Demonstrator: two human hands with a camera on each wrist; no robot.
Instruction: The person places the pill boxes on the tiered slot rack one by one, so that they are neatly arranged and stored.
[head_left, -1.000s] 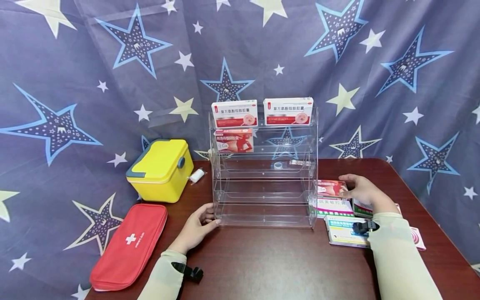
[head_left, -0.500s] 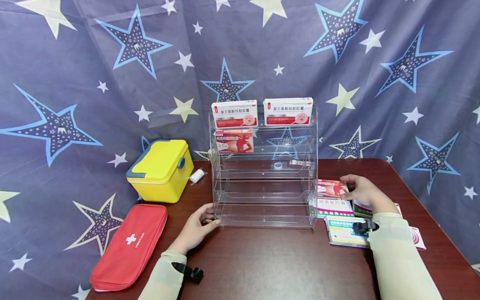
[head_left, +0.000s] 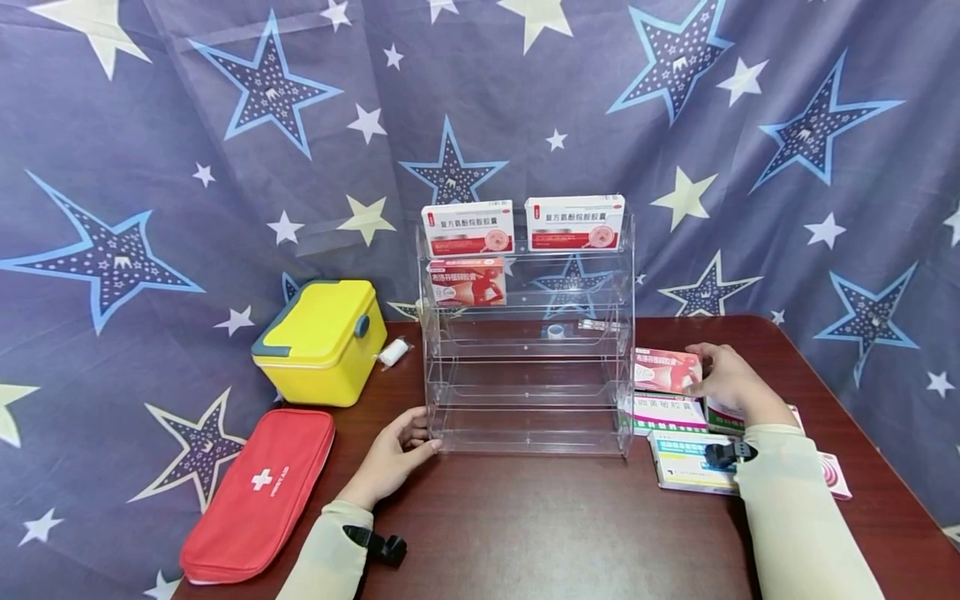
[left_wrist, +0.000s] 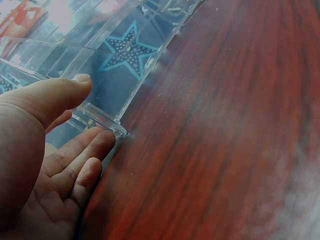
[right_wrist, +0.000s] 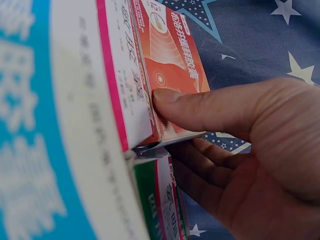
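My right hand (head_left: 723, 379) pinches a red and pink medicine box (head_left: 667, 370) by its right end, thumb on top (right_wrist: 200, 107), and holds it tilted just above a green and white box (head_left: 663, 412). My left hand (head_left: 397, 450) holds the lower left corner of the clear acrylic tiered rack (head_left: 529, 392), thumb and fingers on either side of its edge (left_wrist: 102, 122). The rack's top tier holds two red and white boxes (head_left: 468, 227) (head_left: 574, 222); the second tier holds one pink box (head_left: 467, 281) at the left.
A blue and white box (head_left: 686, 461) and more boxes lie on the brown table (head_left: 540, 533) by my right forearm. A yellow case (head_left: 322, 339) and a red first-aid pouch (head_left: 258, 493) sit at the left. A small white roll (head_left: 392, 352) lies behind. Star-print cloth hangs behind.
My right hand has lifted the red and pink box off the stack and tilted its face up. The left hand has stayed on the rack's corner.
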